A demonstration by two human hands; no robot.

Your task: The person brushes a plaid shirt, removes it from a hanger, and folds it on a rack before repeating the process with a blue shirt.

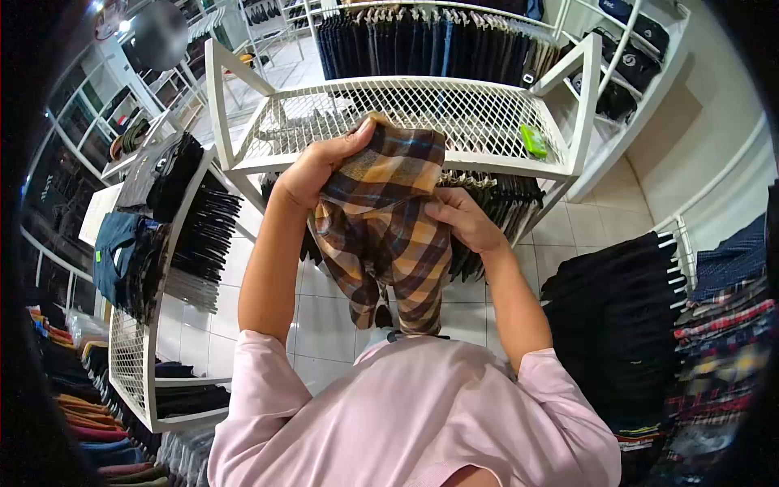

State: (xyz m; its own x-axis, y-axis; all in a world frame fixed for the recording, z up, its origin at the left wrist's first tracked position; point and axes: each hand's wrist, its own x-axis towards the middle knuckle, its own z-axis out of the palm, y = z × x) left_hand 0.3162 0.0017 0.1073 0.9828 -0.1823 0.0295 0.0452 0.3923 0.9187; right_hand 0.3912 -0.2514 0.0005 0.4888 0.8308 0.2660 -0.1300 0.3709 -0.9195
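Hands, two, bare: the left hand (469, 219) pinches a plaid shirt (385, 174) at its right side, thumb on top; the right hand (320, 166) grips its upper left part, thumb on top, fingers beneath. The hands stand apart, cloth stretched between them.

Shirt, plaid, one: brown, tan and dark, with thin blue lines; held up in front of the wearer's body, its upper part folded over, the rest hanging in two lobes above the tiled floor (316, 325).

Rack, white metal, one: mesh top (487, 109) just beyond the shirt (the cloth overlaps its near edge in this view), garments on hangers (503, 195) below.

Trousers, a long row (422, 45): hung behind the rack, dark and blue.

Black garments, one block (613, 325): hung at the right, beside patterned shirts (722, 341).

Side rack, white, one (150, 365): at the left, folded dark and blue clothes (122, 252) on top.

Packet, bright green, one (533, 140): small, lying on the mesh near its right end (lettering too small to read).
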